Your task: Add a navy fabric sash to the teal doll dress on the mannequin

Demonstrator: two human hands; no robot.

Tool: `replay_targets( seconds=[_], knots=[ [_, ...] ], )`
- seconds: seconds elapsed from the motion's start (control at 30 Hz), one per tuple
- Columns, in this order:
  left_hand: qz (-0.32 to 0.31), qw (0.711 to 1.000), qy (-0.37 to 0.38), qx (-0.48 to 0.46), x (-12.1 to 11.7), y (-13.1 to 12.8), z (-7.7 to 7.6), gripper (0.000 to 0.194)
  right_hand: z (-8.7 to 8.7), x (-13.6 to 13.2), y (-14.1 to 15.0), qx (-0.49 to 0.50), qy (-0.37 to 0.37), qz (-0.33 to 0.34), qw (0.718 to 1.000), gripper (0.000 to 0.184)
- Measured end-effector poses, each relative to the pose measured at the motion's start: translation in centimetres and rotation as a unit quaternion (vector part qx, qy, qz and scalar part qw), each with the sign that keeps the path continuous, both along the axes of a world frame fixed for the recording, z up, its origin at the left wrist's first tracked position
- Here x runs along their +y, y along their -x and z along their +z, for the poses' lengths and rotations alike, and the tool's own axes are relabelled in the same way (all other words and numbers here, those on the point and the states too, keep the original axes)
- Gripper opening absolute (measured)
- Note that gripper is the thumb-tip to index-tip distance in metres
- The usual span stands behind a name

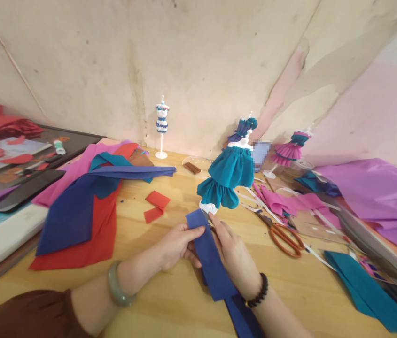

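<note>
My left hand (184,244) pinches a folded strip of blue fabric (209,263) between thumb and fingers near its upper end. The strip runs down towards me, and its lower part passes under my right wrist. Closed around a small dark metal tool, seemingly snips (211,226), my right hand (231,246) is at the strip's right edge. Its fingers hide most of the tool. Just beyond both hands stands a small dress form in a tiered teal dress (231,166), on a white base.
Orange-handled scissors (286,239) lie to the right, near pink scraps (279,199) and a teal strip (367,286). Red scraps (156,206) and layered blue fabric (67,216) are left. A striped mini dress form (162,124) stands by the wall; purple cloth (370,192) lies far right.
</note>
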State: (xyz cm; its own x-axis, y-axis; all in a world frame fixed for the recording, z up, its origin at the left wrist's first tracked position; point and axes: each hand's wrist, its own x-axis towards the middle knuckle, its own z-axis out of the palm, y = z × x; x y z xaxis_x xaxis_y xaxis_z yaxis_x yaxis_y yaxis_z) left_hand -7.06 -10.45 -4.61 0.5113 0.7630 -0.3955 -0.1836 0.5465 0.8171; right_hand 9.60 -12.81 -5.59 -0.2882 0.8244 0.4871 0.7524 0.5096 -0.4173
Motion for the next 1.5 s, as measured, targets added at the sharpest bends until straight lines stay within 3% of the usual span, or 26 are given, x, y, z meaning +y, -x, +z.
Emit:
replay_targets(
  seconds=[0.5, 0.9, 1.2, 1.33, 1.5],
  knots=[
    [-0.012, 1.000, -0.005, -0.005, 0.0, -0.1, -0.2, 0.031, 0.0, 0.0, 0.0, -0.011, 0.011, -0.010, 1.000, 0.044],
    [-0.004, 1.000, -0.003, 0.009, 0.0, -0.2, -0.2, 0.022, 0.5, -0.1, 0.0, -0.022, 0.007, 0.005, 1.000, 0.044],
    [-0.002, 1.000, -0.003, 0.011, 0.0, -0.2, -0.3, 0.026, 0.2, 0.0, -0.3, 0.016, 0.005, -0.026, 1.000, 0.042],
    [0.053, 0.999, -0.010, -0.005, 0.6, 0.2, 0.5, 0.021, 0.9, -0.3, -1.2, 0.029, 0.006, 0.011, 0.999, 0.043],
    [0.226, 0.972, -0.068, -0.012, 2.7, 1.6, 1.1, 0.013, 2.1, -0.6, -2.1, 0.054, 0.073, 0.057, 0.994, 0.042]
  ],
)
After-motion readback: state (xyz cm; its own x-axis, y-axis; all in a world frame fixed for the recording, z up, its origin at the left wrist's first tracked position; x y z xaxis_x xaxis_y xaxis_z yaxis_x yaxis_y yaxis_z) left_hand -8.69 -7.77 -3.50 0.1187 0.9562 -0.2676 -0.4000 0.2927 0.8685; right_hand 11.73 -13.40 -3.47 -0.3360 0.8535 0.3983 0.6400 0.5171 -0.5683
